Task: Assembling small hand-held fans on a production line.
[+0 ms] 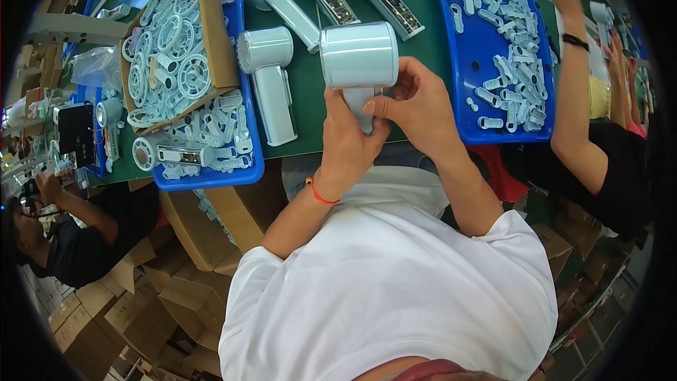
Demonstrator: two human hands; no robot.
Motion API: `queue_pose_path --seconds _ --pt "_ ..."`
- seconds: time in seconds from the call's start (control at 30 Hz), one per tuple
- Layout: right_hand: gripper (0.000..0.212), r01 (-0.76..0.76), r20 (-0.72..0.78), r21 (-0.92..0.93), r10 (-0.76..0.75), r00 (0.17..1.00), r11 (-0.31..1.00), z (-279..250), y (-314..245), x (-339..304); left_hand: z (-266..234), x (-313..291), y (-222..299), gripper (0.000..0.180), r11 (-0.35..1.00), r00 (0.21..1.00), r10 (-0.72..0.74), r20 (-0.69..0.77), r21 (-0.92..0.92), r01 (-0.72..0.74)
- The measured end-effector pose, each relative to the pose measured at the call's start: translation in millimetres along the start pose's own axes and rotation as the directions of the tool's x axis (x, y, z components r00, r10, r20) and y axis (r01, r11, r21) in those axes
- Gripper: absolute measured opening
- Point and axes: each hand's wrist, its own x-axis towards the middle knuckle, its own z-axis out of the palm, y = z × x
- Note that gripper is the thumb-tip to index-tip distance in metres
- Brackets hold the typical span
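Note:
A pale blue handheld fan (360,55) with a wide drum-shaped head is held upright in front of me, above the near edge of the bench. My left hand (347,137) wraps round its handle from below and left. From the right, my right hand (422,104) closes on the same handle, its thumb pressed just under the head; its fingertips are partly hidden behind. Left of my hands lies a similar closed fan (273,85). Beyond it rests another fan (283,3) with its blades showing. Two fans with open handles, including one handle (393,8), expose circuit boards.
A cardboard box (220,35) of ring-shaped parts stands in a blue tray (255,168) on the left. Another blue tray (458,95) with small parts is on the right. A co-worker's arm (570,92) reaches beside it. Cardboard boxes (187,307) lie below the green bench (310,102).

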Motion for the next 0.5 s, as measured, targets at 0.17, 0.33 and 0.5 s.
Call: queue_pose_path --seconds 0.17,0.33,0.5 --pt "0.032 -0.079 0.045 0.051 0.077 0.996 0.996 -3 8 -1 -6 8 8 0.067 0.981 0.987 -0.163 0.007 -0.106 0.162" --pt "0.024 0.213 0.028 0.079 -0.216 0.976 0.974 7 14 -1 -9 -1 3 0.065 0.990 0.993 -0.116 -0.017 -0.079 0.114" --pt "0.021 0.339 -0.078 -0.213 -0.362 0.929 0.916 6 16 -5 -6 -5 4 0.074 0.992 0.992 -0.122 -0.022 -0.019 0.121"
